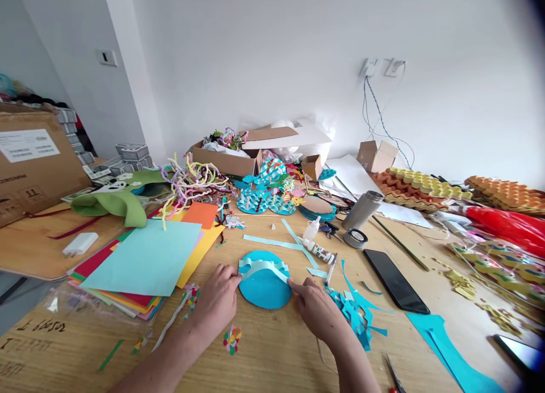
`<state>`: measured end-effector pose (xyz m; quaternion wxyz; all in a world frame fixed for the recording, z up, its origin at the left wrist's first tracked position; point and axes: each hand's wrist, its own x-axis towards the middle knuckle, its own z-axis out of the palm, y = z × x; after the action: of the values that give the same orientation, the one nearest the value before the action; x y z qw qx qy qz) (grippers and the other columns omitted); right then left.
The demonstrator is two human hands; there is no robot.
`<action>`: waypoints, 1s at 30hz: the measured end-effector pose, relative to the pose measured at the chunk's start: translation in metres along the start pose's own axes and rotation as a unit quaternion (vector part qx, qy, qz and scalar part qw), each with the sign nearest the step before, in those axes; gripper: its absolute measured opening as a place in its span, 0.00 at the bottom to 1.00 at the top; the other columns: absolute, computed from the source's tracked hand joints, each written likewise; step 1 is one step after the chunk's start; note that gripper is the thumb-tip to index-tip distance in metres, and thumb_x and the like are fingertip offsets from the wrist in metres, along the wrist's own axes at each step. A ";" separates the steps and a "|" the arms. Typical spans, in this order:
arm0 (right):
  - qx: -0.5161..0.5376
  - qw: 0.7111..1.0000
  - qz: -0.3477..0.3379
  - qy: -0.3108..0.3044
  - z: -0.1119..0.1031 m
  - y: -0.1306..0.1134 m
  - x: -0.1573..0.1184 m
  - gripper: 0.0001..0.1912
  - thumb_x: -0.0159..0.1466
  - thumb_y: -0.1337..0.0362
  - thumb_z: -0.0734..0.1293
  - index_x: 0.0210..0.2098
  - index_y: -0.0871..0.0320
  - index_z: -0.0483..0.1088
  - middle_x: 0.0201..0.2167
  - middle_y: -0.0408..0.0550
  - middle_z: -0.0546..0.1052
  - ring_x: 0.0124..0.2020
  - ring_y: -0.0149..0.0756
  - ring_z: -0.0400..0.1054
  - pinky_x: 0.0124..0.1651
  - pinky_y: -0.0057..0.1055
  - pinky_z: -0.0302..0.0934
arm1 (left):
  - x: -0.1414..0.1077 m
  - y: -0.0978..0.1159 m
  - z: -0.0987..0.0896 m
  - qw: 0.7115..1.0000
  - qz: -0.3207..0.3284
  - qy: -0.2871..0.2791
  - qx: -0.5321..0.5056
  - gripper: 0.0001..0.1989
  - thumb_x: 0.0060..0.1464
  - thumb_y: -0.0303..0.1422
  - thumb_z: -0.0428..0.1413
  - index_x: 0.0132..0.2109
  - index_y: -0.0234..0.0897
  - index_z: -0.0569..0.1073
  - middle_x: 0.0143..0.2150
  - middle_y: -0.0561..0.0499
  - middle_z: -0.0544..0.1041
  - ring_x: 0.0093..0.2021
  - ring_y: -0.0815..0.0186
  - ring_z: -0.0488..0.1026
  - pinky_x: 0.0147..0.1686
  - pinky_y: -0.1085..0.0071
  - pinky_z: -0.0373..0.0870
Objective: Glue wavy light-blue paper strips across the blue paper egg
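Blue round paper disc [264, 293] at six o'clock in head view, on brown wooden table [272, 364]; pale-blue curved paper strip [264, 264] pinched by left hand [219, 293], pressed by right hand's [317, 305] extended index finger. White wall [255, 52] at twelve, brown cardboard box [36, 171] at nine.

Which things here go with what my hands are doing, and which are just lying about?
Likely part of it:
left hand and right hand at the pale strip
blue disc
loose pale strips
white squeeze bottle

Apparently lying about:
black phone
metal flask
white block
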<state>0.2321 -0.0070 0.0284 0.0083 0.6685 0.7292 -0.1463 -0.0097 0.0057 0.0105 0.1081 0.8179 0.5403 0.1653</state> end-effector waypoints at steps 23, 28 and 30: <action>0.089 0.992 0.038 0.078 -0.004 -0.009 0.004 0.19 0.65 0.72 0.57 0.47 0.59 0.76 0.41 0.54 0.74 0.44 0.38 0.70 0.47 0.28 0.57 | 0.003 -0.003 0.007 0.992 0.060 0.113 -0.016 0.29 0.50 0.16 0.45 0.57 0.39 0.69 0.51 0.46 0.71 0.54 0.59 0.64 0.56 0.59 0.65; 0.125 0.970 0.019 0.205 0.003 -0.016 0.007 0.23 0.65 0.71 0.55 0.56 0.57 0.70 0.38 0.51 0.72 0.39 0.37 0.68 0.42 0.30 0.60 | 0.002 0.005 0.007 0.988 0.108 0.110 -0.032 0.30 0.52 0.18 0.45 0.61 0.41 0.65 0.55 0.46 0.69 0.57 0.57 0.62 0.58 0.56 0.64; 0.122 0.954 -0.038 0.271 0.008 -0.023 0.008 0.25 0.66 0.72 0.55 0.61 0.56 0.64 0.38 0.51 0.70 0.40 0.38 0.66 0.44 0.33 0.60 | 0.002 0.007 0.008 0.989 0.106 0.103 -0.030 0.31 0.52 0.18 0.45 0.61 0.41 0.65 0.56 0.45 0.68 0.58 0.57 0.61 0.59 0.55 0.63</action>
<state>0.2070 -0.0022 0.0239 -0.2766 0.6510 0.7052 -0.0480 0.0001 0.0048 0.0059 0.0586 0.8458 0.4532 0.2753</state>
